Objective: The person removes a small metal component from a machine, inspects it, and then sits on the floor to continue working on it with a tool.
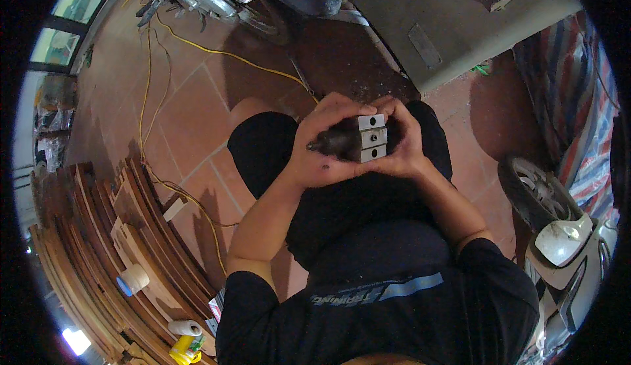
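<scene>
Both my hands are cupped round one thing above my lap. It is a pale metal block [373,138] with three dark round openings in a row along its face. Against the block's left side lies a dark, narrowing part [338,143]; whether the two are joined, I cannot tell. My left hand [307,158] curves round the left side and underside, its thumb and fingers closed in. On the other side my right hand [409,143] wraps the block, fingertips meeting the left hand's at the top. The palms hide much of the held thing.
Long wooden boards [108,253] lie stacked at the left, with a tape roll [133,279] on them. A yellow cable [230,54] crosses the tiled floor. A motorbike [204,3] stands ahead, a grey panel [453,33] ahead right, another vehicle's wheel [534,191] at right.
</scene>
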`<state>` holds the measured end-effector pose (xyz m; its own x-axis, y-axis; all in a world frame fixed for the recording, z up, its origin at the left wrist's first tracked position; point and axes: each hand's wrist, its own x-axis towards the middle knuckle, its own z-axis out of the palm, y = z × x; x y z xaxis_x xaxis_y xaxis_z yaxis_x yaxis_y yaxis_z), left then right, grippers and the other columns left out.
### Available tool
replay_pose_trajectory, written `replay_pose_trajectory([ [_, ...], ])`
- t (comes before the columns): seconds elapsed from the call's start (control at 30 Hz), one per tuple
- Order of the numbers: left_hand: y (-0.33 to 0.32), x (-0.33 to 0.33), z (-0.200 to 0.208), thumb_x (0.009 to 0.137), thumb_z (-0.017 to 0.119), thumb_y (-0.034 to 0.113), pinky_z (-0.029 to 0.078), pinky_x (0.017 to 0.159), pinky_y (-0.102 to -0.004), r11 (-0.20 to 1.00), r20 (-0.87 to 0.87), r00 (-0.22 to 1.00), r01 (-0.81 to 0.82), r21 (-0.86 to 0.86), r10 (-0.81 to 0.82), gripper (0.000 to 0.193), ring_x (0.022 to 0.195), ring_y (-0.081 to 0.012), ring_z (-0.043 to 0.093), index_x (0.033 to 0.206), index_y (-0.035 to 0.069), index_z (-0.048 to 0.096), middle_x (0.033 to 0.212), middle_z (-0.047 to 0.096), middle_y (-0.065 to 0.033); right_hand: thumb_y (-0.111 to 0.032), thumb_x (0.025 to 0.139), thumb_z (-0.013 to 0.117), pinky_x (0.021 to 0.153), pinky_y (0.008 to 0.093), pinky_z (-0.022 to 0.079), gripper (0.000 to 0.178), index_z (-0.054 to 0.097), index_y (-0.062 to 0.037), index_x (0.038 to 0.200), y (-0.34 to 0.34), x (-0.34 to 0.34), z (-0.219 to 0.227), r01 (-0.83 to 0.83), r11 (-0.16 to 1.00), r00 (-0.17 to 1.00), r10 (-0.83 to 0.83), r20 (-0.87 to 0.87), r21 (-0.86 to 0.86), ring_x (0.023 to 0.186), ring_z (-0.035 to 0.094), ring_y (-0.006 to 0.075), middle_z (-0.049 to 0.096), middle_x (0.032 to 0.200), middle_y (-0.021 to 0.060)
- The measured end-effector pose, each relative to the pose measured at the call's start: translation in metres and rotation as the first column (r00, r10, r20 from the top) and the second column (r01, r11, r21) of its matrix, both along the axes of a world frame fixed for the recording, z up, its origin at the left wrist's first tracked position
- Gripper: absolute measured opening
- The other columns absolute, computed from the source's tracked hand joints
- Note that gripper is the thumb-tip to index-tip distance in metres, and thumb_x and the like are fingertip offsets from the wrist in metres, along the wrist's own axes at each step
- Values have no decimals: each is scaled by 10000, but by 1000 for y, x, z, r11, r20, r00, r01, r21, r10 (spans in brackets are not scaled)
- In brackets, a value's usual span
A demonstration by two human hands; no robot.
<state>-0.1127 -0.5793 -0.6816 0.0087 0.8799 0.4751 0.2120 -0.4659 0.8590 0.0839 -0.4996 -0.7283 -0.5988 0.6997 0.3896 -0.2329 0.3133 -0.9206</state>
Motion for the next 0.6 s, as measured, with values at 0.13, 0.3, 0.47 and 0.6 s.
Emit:
replay_pose_trajectory([
  [0.13,-3,4,-3,647,1017,241,540,977,-383,998,58,997,-38,-59,41,729,1103,-257,671,1288,56,723,1214,732,-103,-391,664,1020,915,345,496,717,527,-90,1090,-6,-3,-14,9,996,1000,-10,-4,-89,1028,573,165,602,1083,60],
  [0.3,-8,5,-6,662,1016,221,538,975,-349,965,51,994,-81,-250,97,712,1078,-204,672,1288,67,715,1190,723,-87,-453,683,1000,931,328,482,759,511,-94,1139,-12,-2,-19,2,980,998,10,59,-199,1070,545,130,583,1118,35],
  [0.47,-9,6,-6,672,1014,205,547,979,-336,946,139,981,-82,-315,132,721,1082,-175,680,1294,55,680,1177,710,-57,-398,681,1002,964,307,468,757,505,-97,1166,-13,-3,-16,-31,956,994,60,90,-291,1109,555,111,588,1148,17],
  [0.6,-11,7,-7,665,1019,178,558,962,-331,923,275,946,-57,-380,172,747,1081,-165,684,1291,37,635,1177,706,-62,-339,673,1015,897,332,527,713,526,-101,1134,-13,-6,-11,13,962,996,10,83,-271,1052,572,126,623,1081,38],
])
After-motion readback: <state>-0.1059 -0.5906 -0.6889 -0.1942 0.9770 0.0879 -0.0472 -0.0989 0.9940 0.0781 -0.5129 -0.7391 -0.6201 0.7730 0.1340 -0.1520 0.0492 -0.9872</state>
